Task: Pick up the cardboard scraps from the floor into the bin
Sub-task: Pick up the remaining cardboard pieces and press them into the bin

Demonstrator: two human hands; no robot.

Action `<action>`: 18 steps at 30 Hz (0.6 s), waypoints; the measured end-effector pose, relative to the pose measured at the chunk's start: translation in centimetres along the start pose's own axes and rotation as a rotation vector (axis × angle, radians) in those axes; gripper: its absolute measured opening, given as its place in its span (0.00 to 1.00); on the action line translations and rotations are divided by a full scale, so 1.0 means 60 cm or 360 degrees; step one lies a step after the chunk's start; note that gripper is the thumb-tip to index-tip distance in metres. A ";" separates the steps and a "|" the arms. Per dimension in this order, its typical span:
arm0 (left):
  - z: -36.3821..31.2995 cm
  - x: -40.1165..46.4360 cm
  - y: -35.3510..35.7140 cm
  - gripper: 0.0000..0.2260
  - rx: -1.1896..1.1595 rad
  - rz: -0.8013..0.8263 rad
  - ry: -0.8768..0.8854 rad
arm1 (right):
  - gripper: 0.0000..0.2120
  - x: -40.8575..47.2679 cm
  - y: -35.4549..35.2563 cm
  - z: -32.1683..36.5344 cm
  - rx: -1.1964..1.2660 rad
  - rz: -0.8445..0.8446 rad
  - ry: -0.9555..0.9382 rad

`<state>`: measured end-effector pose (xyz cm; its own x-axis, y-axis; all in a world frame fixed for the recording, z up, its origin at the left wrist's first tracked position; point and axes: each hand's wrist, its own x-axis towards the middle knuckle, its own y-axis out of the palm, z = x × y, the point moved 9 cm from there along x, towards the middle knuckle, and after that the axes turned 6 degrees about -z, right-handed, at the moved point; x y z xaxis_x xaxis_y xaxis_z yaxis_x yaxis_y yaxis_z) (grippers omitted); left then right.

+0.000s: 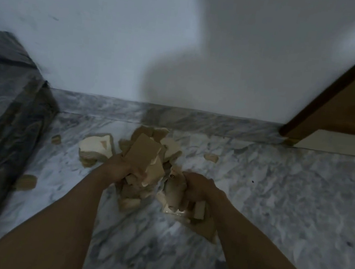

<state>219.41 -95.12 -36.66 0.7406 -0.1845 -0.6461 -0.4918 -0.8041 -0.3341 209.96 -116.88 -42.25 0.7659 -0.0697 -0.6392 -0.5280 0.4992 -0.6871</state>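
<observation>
A heap of torn brown and white cardboard scraps (pixel 148 153) lies on the marble floor near the wall. My left hand (pixel 119 169) grips a bunch of brown pieces at the heap's left side. My right hand (pixel 199 190) grips several scraps at its right side, with more pieces hanging below the fist. A white-faced scrap (pixel 96 148) lies left of the heap. Small loose scraps lie apart: one (pixel 56 139) far left, one (pixel 211 157) to the right, one (pixel 26 182) near the left step. No bin is in view.
A grey marble step or ledge (pixel 6 97) runs along the left side. The white wall (pixel 182 46) with a marble skirting stands just behind the heap. A brown wooden door (pixel 341 104) stands at the right.
</observation>
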 end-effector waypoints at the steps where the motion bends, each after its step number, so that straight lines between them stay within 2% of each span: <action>1: -0.001 -0.004 -0.006 0.21 -0.0003 -0.0048 -0.0026 | 0.41 0.000 -0.002 0.001 0.0007 0.0007 0.0000; 3: -0.005 -0.007 -0.016 0.25 -0.0026 -0.0117 -0.0073 | 0.27 0.003 -0.003 -0.002 0.0133 -0.0031 0.0030; 4: -0.008 -0.010 -0.021 0.23 -0.0066 -0.0168 -0.0096 | 0.22 0.007 -0.003 -0.005 0.0201 -0.0072 0.0035; 7: -0.016 -0.048 -0.029 0.13 -0.0224 -0.0314 -0.0157 | 0.21 0.019 0.001 -0.001 0.0137 0.0024 -0.0065; 10: -0.003 -0.060 -0.038 0.12 -0.0306 -0.0437 -0.0182 | 0.27 0.047 -0.036 0.038 0.0084 0.0123 -0.0272; 12: 0.010 -0.038 -0.058 0.12 -0.0374 -0.0545 -0.0163 | 0.31 0.079 -0.095 0.072 0.0281 -0.0016 -0.0394; 14: 0.021 -0.010 -0.069 0.13 -0.0487 -0.0612 -0.0127 | 0.29 0.117 -0.162 0.093 0.0539 -0.0240 -0.0421; 15: 0.027 0.001 -0.069 0.14 -0.0543 -0.0627 -0.0116 | 0.28 0.135 -0.180 0.103 0.0569 -0.0263 -0.0417; 16: 0.032 0.006 -0.068 0.14 -0.0592 -0.0636 -0.0103 | 0.32 0.155 -0.185 0.110 0.0538 -0.0234 -0.0380; 18: 0.041 0.008 -0.060 0.14 -0.0649 -0.0617 -0.0089 | 0.51 0.185 -0.156 0.095 0.0436 -0.0036 0.0008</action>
<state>220.42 -90.91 -37.45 0.8008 0.1890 -0.5683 0.0361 -0.9624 -0.2693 225.49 -117.41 -40.92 0.7744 -0.0875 -0.6266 -0.3911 0.7124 -0.5827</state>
